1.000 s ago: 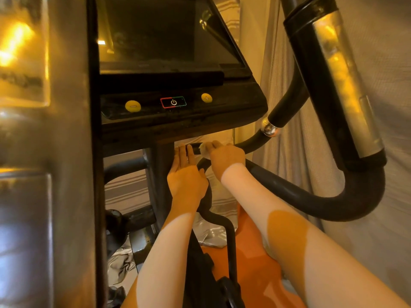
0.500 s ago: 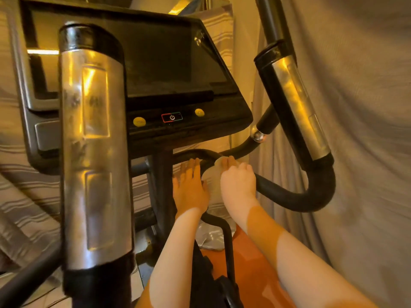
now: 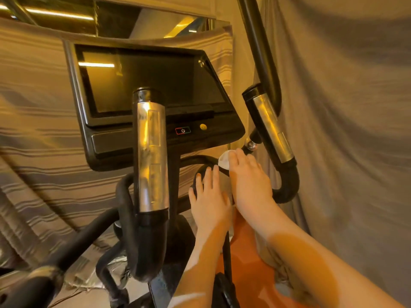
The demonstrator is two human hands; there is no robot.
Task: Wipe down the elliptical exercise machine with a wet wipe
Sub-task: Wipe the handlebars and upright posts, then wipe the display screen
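Both hands are down at the black bar (image 3: 201, 160) under the console, so we are mid-wipe. Left hand (image 3: 210, 196) lies flat, fingers straight and together, resting on the bar's curve and holding nothing; it looks like a steadying hand. Just beside it, touching at the wrist line, the right hand (image 3: 246, 181) curls over the bar with the wipe (image 3: 224, 160) pinned under its fingers, a pale crumpled edge poking out past the fingertips.

Step in hand, by my reading: rubbing down that central bar, with the wipe near where it runs toward the chrome knob (image 3: 251, 145). Next move calls for sliding the wipe on along the tube toward that joint, keeping the fingers wrapped so the cloth hugs the round section instead of skating off.

Sweeping left to right now. Striped cloth (image 3: 40, 134) hangs in soft folds at the left. Left grip (image 3: 152, 156) stands upright, a shiny metal sleeve, scuffed and reflective, on a matte black tube. Console (image 3: 153, 83) is a dark glossy screen, tilted, with a power button (image 3: 182, 130) and a yellow dot below. Right grip (image 3: 270, 127) matches, chrome over black, bending into a U. Plain grey cloth (image 3: 355, 130) drapes the right side. An orange glossy panel (image 3: 249, 263) sits low between the forearms.
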